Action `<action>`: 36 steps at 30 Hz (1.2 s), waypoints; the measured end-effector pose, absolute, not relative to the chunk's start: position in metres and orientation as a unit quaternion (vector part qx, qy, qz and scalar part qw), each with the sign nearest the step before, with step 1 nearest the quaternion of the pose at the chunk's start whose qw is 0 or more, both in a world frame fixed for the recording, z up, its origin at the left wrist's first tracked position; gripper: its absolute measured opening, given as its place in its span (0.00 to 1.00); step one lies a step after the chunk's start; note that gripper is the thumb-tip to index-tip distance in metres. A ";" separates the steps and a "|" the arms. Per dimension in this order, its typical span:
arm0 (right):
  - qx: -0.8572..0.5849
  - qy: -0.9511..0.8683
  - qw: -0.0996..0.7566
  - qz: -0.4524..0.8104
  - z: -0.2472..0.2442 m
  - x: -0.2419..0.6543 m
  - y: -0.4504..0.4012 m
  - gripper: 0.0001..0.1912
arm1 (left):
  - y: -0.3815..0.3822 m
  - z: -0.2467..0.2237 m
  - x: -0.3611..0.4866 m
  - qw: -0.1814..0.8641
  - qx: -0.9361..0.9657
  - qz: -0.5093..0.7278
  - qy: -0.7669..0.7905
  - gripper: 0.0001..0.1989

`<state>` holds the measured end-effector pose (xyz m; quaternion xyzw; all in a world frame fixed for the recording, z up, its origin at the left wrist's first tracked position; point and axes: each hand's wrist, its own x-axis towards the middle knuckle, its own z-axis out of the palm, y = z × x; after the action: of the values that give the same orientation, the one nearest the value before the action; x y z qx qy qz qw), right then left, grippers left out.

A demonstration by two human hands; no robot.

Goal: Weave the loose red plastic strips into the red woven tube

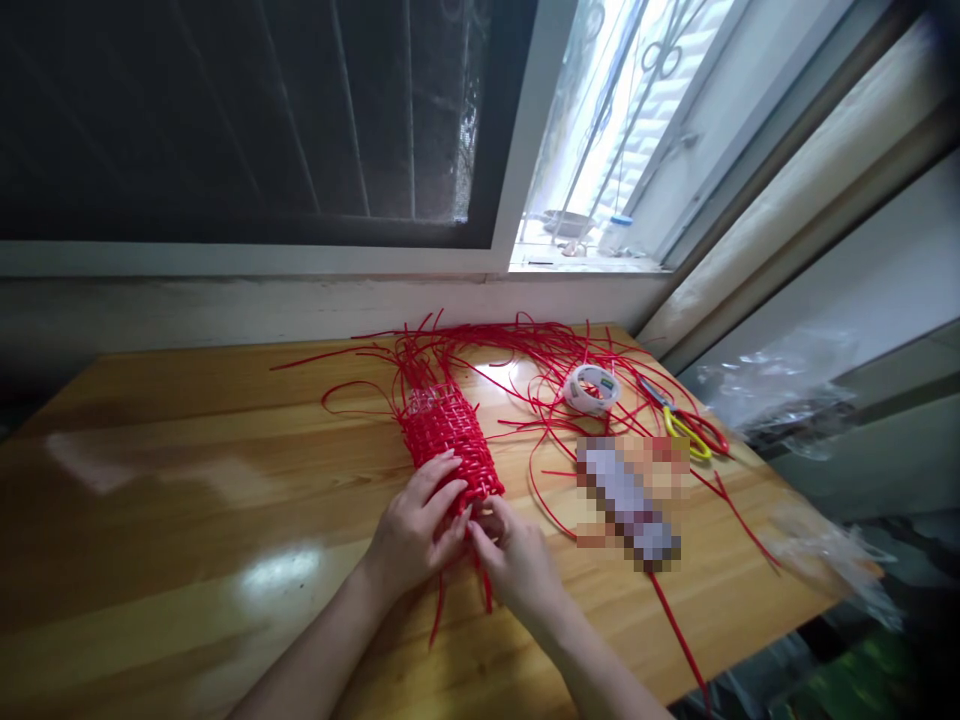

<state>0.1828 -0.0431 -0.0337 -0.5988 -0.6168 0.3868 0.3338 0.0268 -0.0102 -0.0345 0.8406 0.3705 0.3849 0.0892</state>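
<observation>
A red woven piece (446,430) made of thin cord-like strips lies on the table, with long loose strands fanning out from its far end. My left hand (416,520) grips its near left side, fingers laid over the weave and thumb near the bottom edge. At the near right corner, my right hand (517,560) has thumb and forefinger pinched together on a red strand, though the fingertips partly hide it. Short strand ends hang below both hands toward me.
Loose red strands (517,340) spread along the table's back. A roll of clear tape (591,390) and scissors with yellow and red handles (690,432) lie at right, near a blurred-out object (630,505). Clear plastic (832,555) sits by the right edge. A window stands behind.
</observation>
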 end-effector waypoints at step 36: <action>-0.406 -0.214 0.541 0.705 -0.072 0.151 -0.030 0.10 | -0.018 -0.046 0.036 0.039 0.786 0.417 0.454 0.15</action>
<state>0.1510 -0.0304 -0.0718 -0.4060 -0.2145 0.7049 0.5406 0.0356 -0.0185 -0.0457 0.7861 0.4545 0.4172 0.0389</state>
